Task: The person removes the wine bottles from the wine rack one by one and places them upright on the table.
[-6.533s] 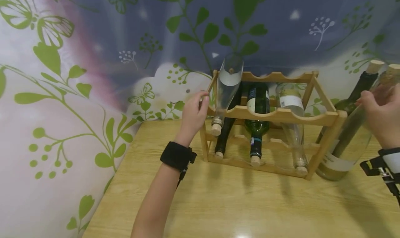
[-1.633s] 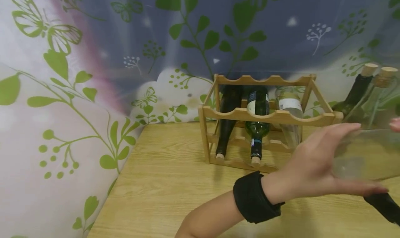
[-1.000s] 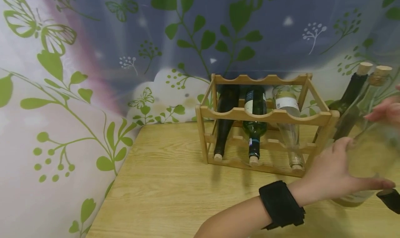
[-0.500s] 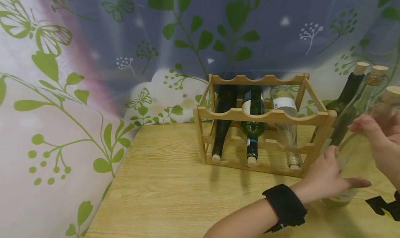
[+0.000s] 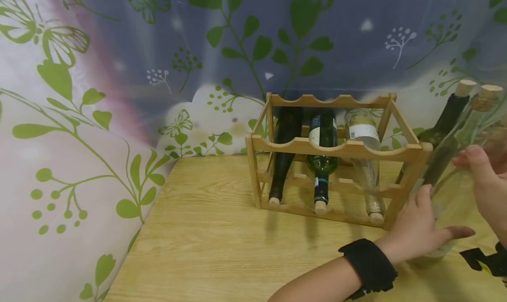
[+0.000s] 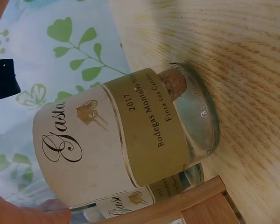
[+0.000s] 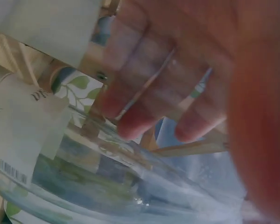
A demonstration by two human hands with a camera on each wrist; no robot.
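Note:
A clear wine bottle (image 6: 107, 135) with a cream and olive label stands upright on the table right of the wooden wine rack (image 5: 340, 149). Around its lower body is my left hand (image 5: 416, 227), thumb across the near side and fingers toward the rack. My right hand (image 5: 485, 178) is at the bottle's upper part, thumb raised. In the right wrist view its fingers (image 7: 135, 123) are loosely extended, overlapping the bottle's edge. The bottle's cork is out of frame in the head view. Three bottles lie in the rack: dark (image 5: 287, 134), green (image 5: 322, 161) and clear (image 5: 362, 132).
Behind my hands stand a dark bottle (image 5: 445, 117) and another clear bottle (image 5: 461, 137), both corked, close to the rack's right side. The wood-grain table (image 5: 206, 231) meets a patterned wall covering (image 5: 222, 51) behind the rack.
The clear bottle once in the rack's upper left place is gone from there. My hands brought a clear bottle down upright at the right. Lately the right hand has shifted slightly.

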